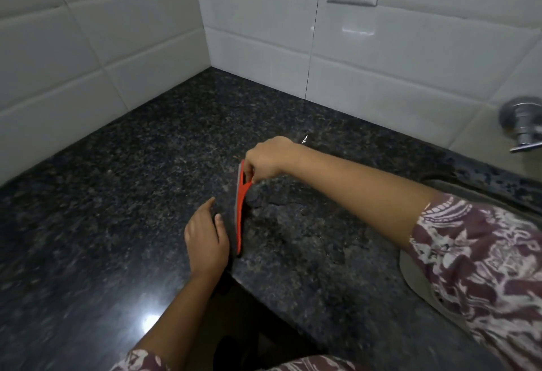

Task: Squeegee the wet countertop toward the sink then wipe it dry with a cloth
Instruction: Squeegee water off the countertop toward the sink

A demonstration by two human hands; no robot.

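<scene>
**Squeegee Stroke: Blade Set on Worktop, Sink at 3 O'Clock**

The right hand pinches the handle of the red squeegee between thumb and fingers, closed on the handle's top. The blade stands on its long edge, tilted slightly, and runs from 12 o'clock to 6 o'clock across the middle of the dark granite worktop. This orientation presents the full blade length to the sink, which lies at 3 o'clock, partly hidden under the patterned sleeve. Judged from the task, the blade is set crosswise so that a push toward 3 o'clock carries water into the basin.

The left hand lies at 9 o'clock of the blade, just beside its lower end, fingers extended and loosely spread, holding nothing. Whether the palm rests on the stone cannot be told. It probably serves as a brace.

Water shows as irregular patches with dark outlines on the 3 o'clock side of the blade, between blade and sink. The surface at 9 o'clock looks more uniform, though blur limits certainty.

Open room: the path from blade to sink carries no objects. The tiled walls close the worktop at 12 o'clock and 9 o'clock, meeting in a corner. The front edge runs at 6 o'clock, close to the blade's lower end; water could spill over it there. A tap projects from the wall at 2 o'clock, well apart from the blade. No cloth is in view.
</scene>
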